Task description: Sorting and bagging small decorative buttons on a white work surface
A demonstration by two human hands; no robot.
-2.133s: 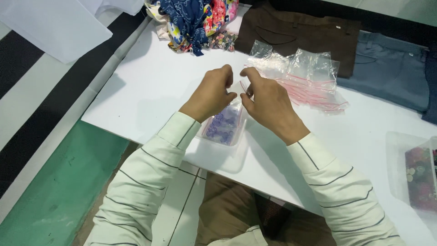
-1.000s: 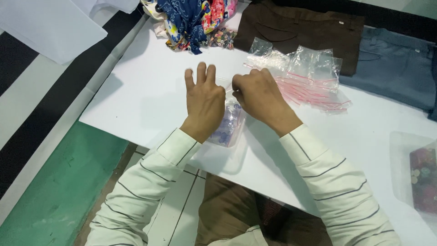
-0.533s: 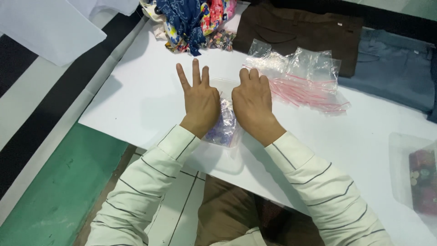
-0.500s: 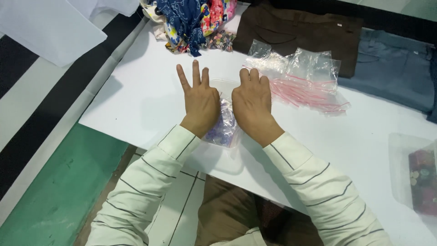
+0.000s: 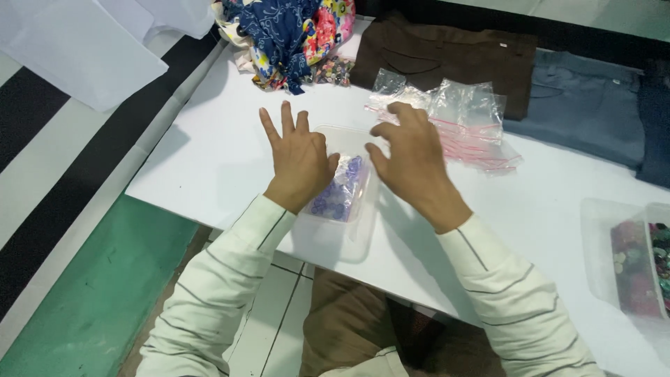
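While the left hand (image 5: 299, 159) lay flat with fingers spread, holding nothing, the right hand (image 5: 412, 157) hovered open at three o'clock of the clear plastic bag of purple beads (image 5: 340, 190) inside a transparent tray (image 5: 333, 241) on the white desk (image 5: 209, 153).

White table (image 5: 209, 153) with clear tray (image 5: 335, 237), zip bags (image 5: 467, 119), folded clothes (image 5: 447, 56).

Purple beads (image 5: 340, 190), brown garment (image 5: 447, 59), white table (image 5: 209, 153)
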